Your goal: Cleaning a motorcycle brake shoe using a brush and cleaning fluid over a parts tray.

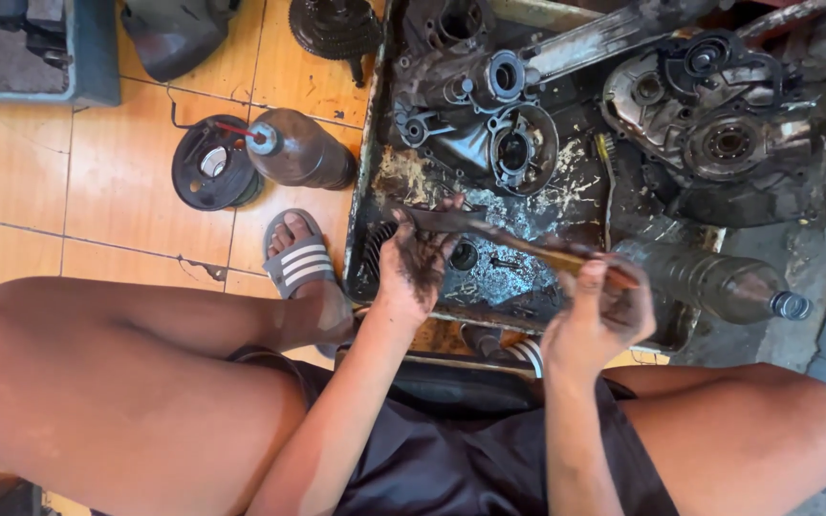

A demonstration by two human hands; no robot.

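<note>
Head view: a long, flat, oil-blackened metal strip with a tan, handle-like end (518,246) is being held across a shallow, greasy metal tray (367,205) that is resting on the orange tiled floor (97,191). The right hand (593,320) is closed around the tan end, fingers wrapped over it, while the oil-stained left hand (418,263) is being laid against the dark far end, fingers curled under it; whether that end is being pinched or only steadied cannot be told. The strip is thus spanning from one grip to the other, tilted slightly, with its dark tip just past the left grip.

Judging by the blackened fingers and the wet tray, a cleaning or wiping pass along the strip appears to be under way. A further pass would call for the right grip to be kept firm while the left is being slid along the slippery surface.

Beyond both grips, a grey engine casing half with round bearing openings (489,124) is lying in the tray, and a second dirty casing (719,124) is lying beyond the right grip. A clear plastic bottle on its side (719,282) is lying just right of the right grip. Left of the left grip, a dark brown bottle (298,148) and a black round disc (210,162) are sitting on the floor, beside a striped grey sandal (298,258).
</note>
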